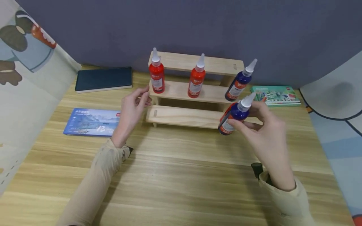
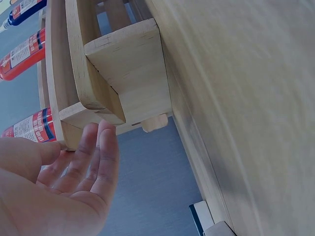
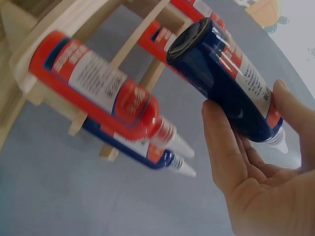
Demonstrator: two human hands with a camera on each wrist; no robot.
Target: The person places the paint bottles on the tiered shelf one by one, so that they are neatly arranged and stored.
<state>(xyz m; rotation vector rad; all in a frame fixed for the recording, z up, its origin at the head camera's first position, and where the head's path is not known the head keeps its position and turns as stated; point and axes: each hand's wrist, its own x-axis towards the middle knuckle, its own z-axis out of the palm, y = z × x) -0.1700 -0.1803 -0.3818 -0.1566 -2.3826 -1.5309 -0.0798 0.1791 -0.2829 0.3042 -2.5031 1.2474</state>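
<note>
A three-tier wooden rack (image 1: 181, 114) stands on the table. My left hand (image 1: 134, 108) holds the left end of its middle shelf, thumb and fingers at the corner (image 2: 71, 137). My right hand (image 1: 266, 131) grips a blue paint bottle (image 1: 238, 112) with a clear pointed cap, tilted, in front of the bottom shelf's right end. Behind it is a red bottle (image 3: 93, 83), mostly hidden in the head view. On the middle shelf are a red bottle (image 1: 157, 77) at left, another red bottle (image 1: 196, 82) near the middle and a blue bottle (image 1: 239, 84) at right.
A dark notebook (image 1: 104, 79) lies at the back left. Nearer on the left is a blue flat box (image 1: 91, 122) with a mountain picture. At the back right, beyond the rack, lies a green box (image 1: 278, 95). A dark grey panel (image 1: 175, 28) rises behind the rack.
</note>
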